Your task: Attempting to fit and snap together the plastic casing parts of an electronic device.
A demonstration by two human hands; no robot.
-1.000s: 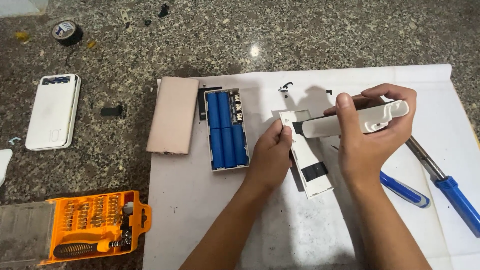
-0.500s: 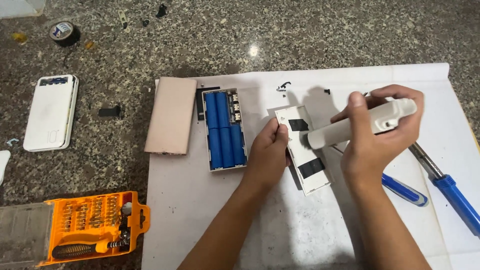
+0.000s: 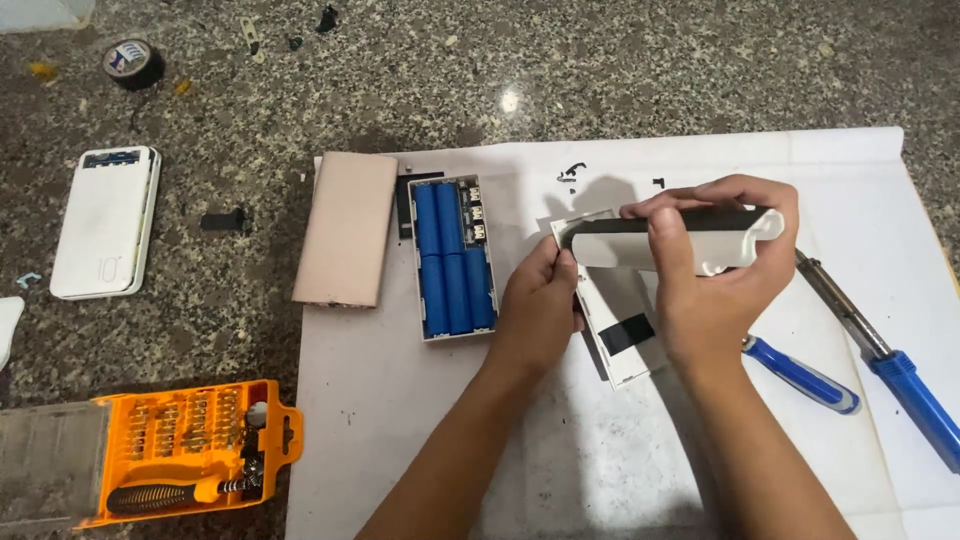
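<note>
Right hand (image 3: 725, 285) grips white power bank shell (image 3: 690, 240), tilted; left hand (image 3: 540, 305) pinches its end, above white casing (image 3: 625, 335) on paper sheet (image 3: 600, 460).

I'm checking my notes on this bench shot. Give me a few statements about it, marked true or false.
1. The right hand holds a white casing shell lifted above the paper sheet. True.
2. The left hand grips the blue-handled screwdriver. False: the screwdriver lies on the paper untouched; the left hand is at the end of the white shell.
3. The opened power bank shows blue cylindrical cells. True.
4. The orange bit set lies on the white paper. False: it sits on the granite counter, left of the paper.
5. The pink cover lies just left of the opened power bank. True.
</note>
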